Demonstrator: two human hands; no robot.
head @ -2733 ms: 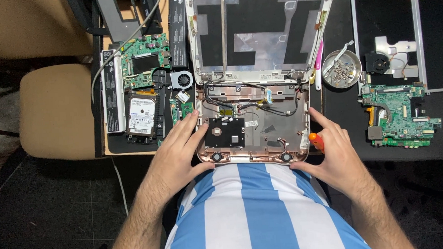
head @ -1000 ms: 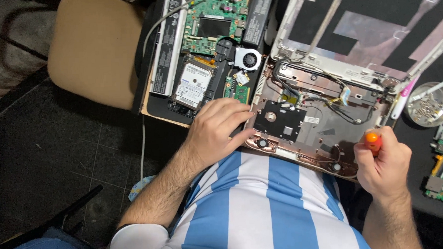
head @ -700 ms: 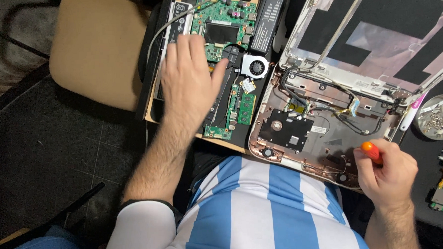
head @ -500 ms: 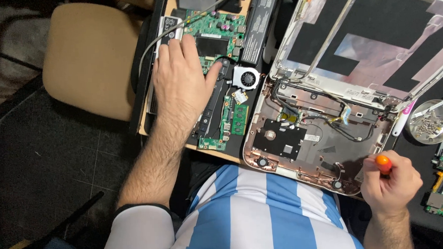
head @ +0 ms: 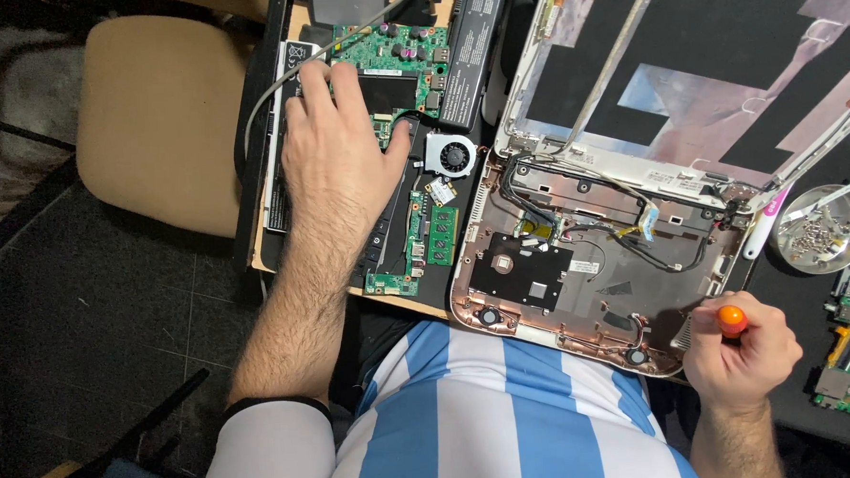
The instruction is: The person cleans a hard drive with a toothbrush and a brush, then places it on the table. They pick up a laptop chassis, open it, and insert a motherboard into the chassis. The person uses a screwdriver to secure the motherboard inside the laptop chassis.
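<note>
The laptop base point(head: 589, 280) lies stripped: keyboard deck gone, cables and copper frame bare, screen lid point(head: 714, 73) emptied. Left of it, the left hand point(head: 340, 161) rests flat, grip released, on a removed green circuit board point(head: 393, 59). The right hand point(head: 741, 354), grip clenched round an orange-handled screwdriver point(head: 731, 318), sits at the base's near right corner; a screw dish point(head: 821, 228) stands beyond it. Reassembly looks unstarted.

1. Our left hand point(head: 331, 167) lies flat on the green circuit board point(head: 389, 64), beside a small fan point(head: 452, 156).
2. Our right hand point(head: 741, 354) grips an orange-handled screwdriver point(head: 731, 318) at the opened laptop base point(head: 589, 270).
3. A metal dish point(head: 821, 228) holds small screws.
</note>
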